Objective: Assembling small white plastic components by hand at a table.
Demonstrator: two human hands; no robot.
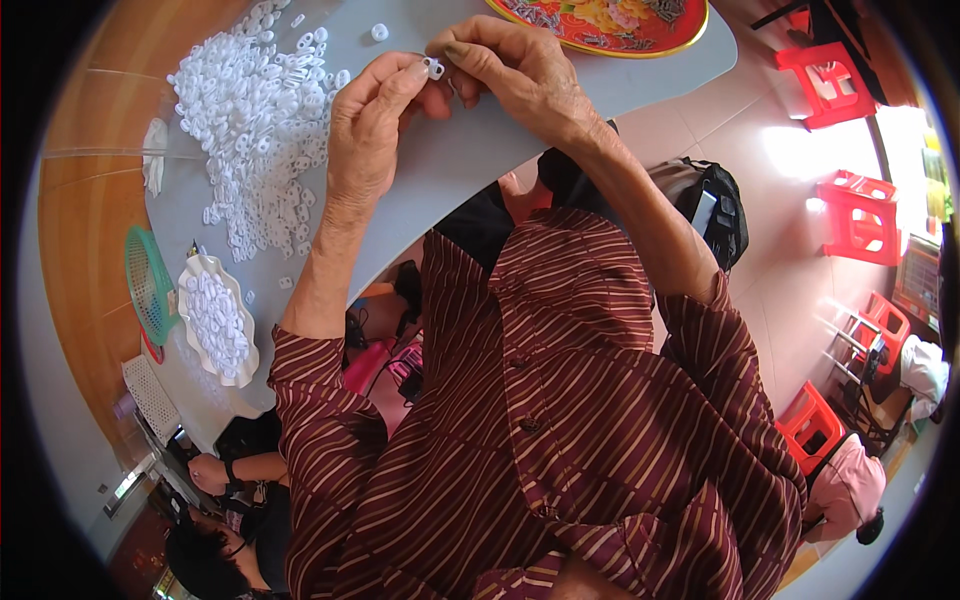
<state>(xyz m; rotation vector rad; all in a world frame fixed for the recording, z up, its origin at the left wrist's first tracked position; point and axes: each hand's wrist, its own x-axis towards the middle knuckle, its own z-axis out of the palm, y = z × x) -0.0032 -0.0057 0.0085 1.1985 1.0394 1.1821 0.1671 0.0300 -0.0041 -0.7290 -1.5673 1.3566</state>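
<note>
The left hand [368, 125] pinches a small white plastic piece [434, 69] between thumb and fingers above the grey table [440, 185]; the right hand [525, 85] meets it there, its exact grip indistinct. To the left spreads a heap of similar white pieces [245, 115], with a red tray [684, 38] at upper right.

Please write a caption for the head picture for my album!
Left hand pinches a small white piece, right hand close by, near a big white heap.
</note>
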